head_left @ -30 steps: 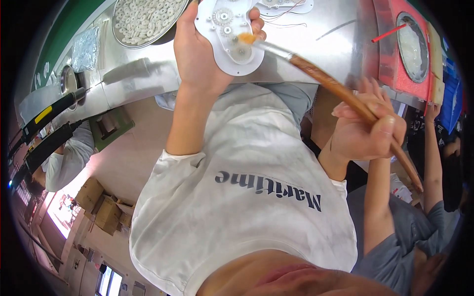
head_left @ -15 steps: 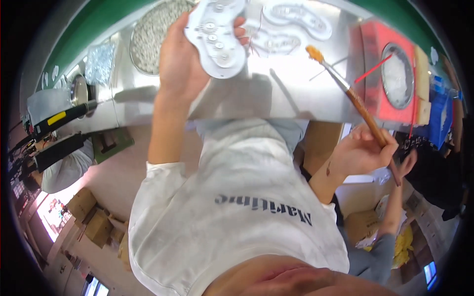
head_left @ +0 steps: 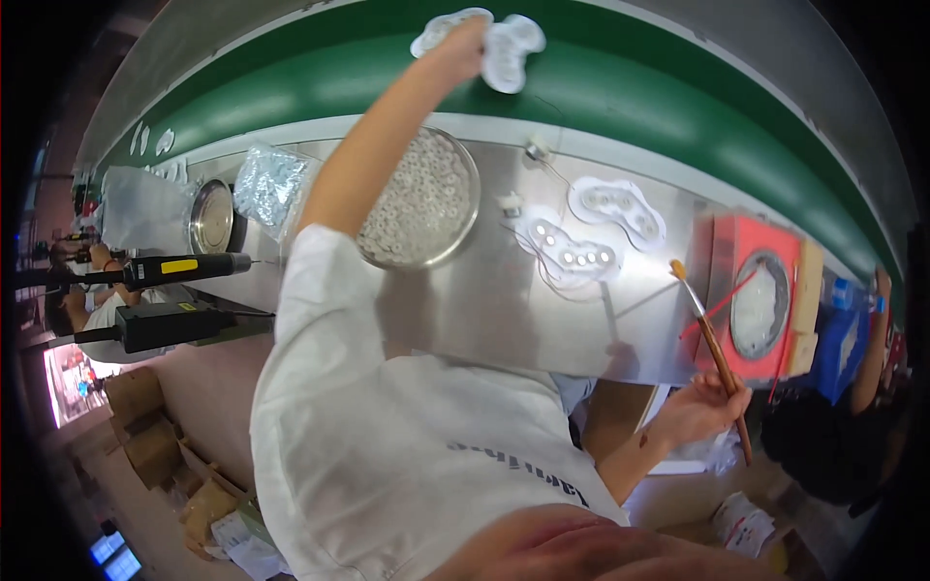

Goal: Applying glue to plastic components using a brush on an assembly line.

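Note:
My left hand [head_left: 469, 46] reaches far forward over the green belt. Its fingers look closed at the edge of a white wavy plastic plate [head_left: 511, 56]; they are partly hidden. A second such plate [head_left: 436, 33] lies behind the hand. In my right hand [head_left: 699, 412], near the front edge of the metal table [head_left: 455, 315], is a wooden-handled brush [head_left: 715, 351], its yellowish tip pointing up and away. Left of the brush tip lie two more white wavy plates, one with thin wires [head_left: 572, 254] and another beyond it [head_left: 620, 208].
A round metal tray [head_left: 475, 184] full of small white ring-like parts stands under my left arm. At right, a red block [head_left: 722, 339] holds a metal dish of white material [head_left: 759, 305]. Two black electric screwdrivers [head_left: 184, 268] jut in at left, near a clear plastic bag [head_left: 271, 184].
My left hand has moved from above the table forward to the green belt with the white wavy plate. The brush stays in my right hand. The view has shifted forward.

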A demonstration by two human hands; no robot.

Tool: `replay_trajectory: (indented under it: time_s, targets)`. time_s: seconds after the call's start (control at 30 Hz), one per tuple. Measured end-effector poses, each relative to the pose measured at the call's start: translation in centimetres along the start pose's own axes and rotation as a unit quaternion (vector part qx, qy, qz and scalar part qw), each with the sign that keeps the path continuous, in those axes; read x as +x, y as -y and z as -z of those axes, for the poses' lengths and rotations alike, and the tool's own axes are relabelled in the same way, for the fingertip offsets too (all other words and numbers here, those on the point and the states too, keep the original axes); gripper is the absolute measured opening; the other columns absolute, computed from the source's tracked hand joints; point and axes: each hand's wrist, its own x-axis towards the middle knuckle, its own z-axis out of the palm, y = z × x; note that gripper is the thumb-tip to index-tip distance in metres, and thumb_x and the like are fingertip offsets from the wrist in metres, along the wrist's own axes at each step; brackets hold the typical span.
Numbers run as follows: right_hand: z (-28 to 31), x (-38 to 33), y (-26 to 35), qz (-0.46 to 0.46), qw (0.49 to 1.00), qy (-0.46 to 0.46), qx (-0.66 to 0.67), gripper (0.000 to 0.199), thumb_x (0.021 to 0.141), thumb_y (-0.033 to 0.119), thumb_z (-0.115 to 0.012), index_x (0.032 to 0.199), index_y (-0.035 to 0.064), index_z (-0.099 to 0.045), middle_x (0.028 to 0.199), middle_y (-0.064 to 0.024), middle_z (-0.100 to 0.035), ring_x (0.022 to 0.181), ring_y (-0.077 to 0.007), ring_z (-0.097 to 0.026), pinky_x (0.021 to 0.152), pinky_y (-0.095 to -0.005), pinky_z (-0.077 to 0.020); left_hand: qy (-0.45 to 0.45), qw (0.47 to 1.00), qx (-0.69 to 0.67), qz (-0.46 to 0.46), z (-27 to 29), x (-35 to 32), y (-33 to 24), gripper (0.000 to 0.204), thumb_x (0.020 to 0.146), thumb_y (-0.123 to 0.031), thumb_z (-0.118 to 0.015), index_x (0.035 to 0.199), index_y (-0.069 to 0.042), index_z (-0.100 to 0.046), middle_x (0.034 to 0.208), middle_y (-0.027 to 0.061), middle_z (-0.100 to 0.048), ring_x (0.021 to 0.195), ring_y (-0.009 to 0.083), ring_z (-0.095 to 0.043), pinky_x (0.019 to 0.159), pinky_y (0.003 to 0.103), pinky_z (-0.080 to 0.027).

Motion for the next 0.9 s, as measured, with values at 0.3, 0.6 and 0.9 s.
replay_trajectory:
  time_s: [0.3, 0.6, 0.9]
  targets:
    - [-3.4, 0.4, 0.3, 0.033, 0.998, -0.037, -0.042, 0.034, 0.093, 0.031, -0.04, 0.081, 0.0018, -0.053, 0.055, -0.0047, -0.051, 0.048, -0.0111, -0.046, 0.047, -0.0211, -0.0378, -0.234, 0.61, 0.756, 0.037, 6.9, 1.1, -4.6, 0.083, 0.067, -0.054, -0.065, 0.121, 0.007, -0.049, 0.128, 0.0225, -0.045, 0.115, 0.0358, -0.048, 0.095, 0.047, -0.038]
    - [-2.7, 0.5, 0.4, 0.045, 0.998, -0.025, -0.032, 0.035, 0.094, 0.031, -0.041, 0.082, 0.0006, -0.056, 0.059, -0.0061, -0.054, 0.053, -0.0123, -0.048, 0.051, -0.0227, -0.0387, -0.192, 0.671, 0.716, 0.026, 11.3, 3.2, -5.9, 0.065, 0.048, -0.045, -0.081, 0.087, 0.005, -0.068, 0.096, 0.0181, -0.066, 0.078, 0.0281, -0.067, 0.071, 0.034, -0.053]
    - [-1.0, 0.6, 0.2, 0.03, 0.999, 0.013, 0.007, 0.038, 0.094, 0.031, -0.043, 0.083, -0.0011, -0.059, 0.061, -0.0064, -0.056, 0.059, -0.0125, -0.051, 0.058, -0.0231, -0.0428, -0.06, 0.939, 0.337, -0.019, 5.8, -5.3, -7.8, 0.037, 0.064, -0.012, -0.077, 0.093, 0.006, -0.063, 0.085, 0.0138, -0.066, 0.072, 0.0174, -0.065, 0.063, 0.03, -0.053]
